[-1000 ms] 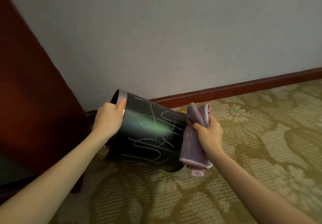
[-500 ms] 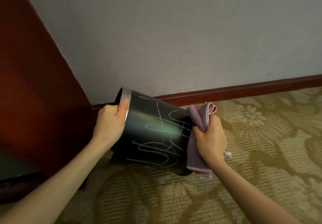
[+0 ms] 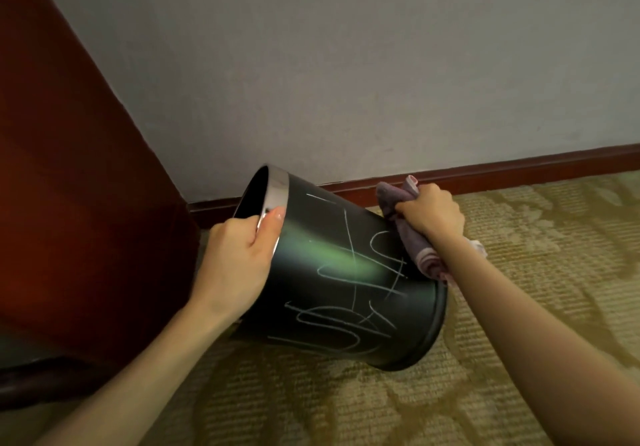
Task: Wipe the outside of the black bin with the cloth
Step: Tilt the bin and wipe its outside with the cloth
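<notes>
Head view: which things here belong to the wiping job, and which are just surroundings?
Part of the job:
- bin, tipped on its side, chalk-like scribbles on its wall
- cloth, bunched against the bin near its base
- left hand, gripping the bin's rim
- right hand, holding the cloth

Just surroundings:
- carpet
- wall
- skirting board
- dark red furniture

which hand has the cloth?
The right hand, bunching the purple cloth against the black bin; the left hand only grips the rim.
</notes>
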The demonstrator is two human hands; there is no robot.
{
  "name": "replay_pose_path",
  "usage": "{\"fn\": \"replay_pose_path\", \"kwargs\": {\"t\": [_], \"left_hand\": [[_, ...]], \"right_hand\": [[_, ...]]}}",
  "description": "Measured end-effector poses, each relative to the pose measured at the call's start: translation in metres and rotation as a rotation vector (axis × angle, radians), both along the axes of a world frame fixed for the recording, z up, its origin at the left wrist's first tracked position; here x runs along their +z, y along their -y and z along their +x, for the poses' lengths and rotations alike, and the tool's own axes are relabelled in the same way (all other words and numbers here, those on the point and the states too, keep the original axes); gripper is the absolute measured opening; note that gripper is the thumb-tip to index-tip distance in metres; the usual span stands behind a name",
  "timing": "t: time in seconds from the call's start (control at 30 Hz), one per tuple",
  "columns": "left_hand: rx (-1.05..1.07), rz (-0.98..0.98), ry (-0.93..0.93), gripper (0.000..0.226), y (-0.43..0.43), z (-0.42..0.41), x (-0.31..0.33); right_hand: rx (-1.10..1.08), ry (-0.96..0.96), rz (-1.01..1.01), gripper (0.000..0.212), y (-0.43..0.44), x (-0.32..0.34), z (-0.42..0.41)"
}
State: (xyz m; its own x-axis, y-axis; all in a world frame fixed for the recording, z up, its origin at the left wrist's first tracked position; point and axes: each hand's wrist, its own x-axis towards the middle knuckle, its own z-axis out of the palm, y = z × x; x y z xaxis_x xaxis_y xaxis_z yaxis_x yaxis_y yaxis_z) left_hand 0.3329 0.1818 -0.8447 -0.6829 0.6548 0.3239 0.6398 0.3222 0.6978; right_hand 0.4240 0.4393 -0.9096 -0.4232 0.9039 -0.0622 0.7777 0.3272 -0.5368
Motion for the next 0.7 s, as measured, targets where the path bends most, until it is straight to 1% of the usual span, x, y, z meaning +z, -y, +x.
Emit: {"fn": "replay_pose_path", "kwargs": {"t": [0.1, 0.17, 0.37, 0.5, 0.6, 0.7], "left_hand": [[0.048, -0.021, -0.053, 0.06, -0.003, -0.004, 0.0], [0.098, -0.035, -0.084, 0.06, -0.006, -0.008, 0.0], [0.17, -0.07, -0.163, 0.058, -0.022, -0.016, 0.003], [0.155, -0.079, -0.177, 0.06, -0.038, -0.018, 0.009], [0.156, -0.108, -0.168, 0.06, -0.05, -0.022, 0.014], [0.184, -0.127, -0.15, 0.061, -0.056, -0.027, 0.017]], "right_hand": [[0.002, 0.002, -0.05, 0.045, -0.005, -0.002, -0.006], [-0.017, -0.048, -0.057, 0.046, -0.002, -0.002, -0.003], [-0.108, -0.286, -0.027, 0.034, 0.039, 0.006, 0.026], [-0.202, -0.531, 0.0, 0.021, 0.078, 0.009, 0.046], [-0.27, -0.696, 0.03, 0.026, 0.116, 0.004, 0.052], [-0.248, -0.726, 0.073, 0.033, 0.141, -0.001, 0.05]]}}
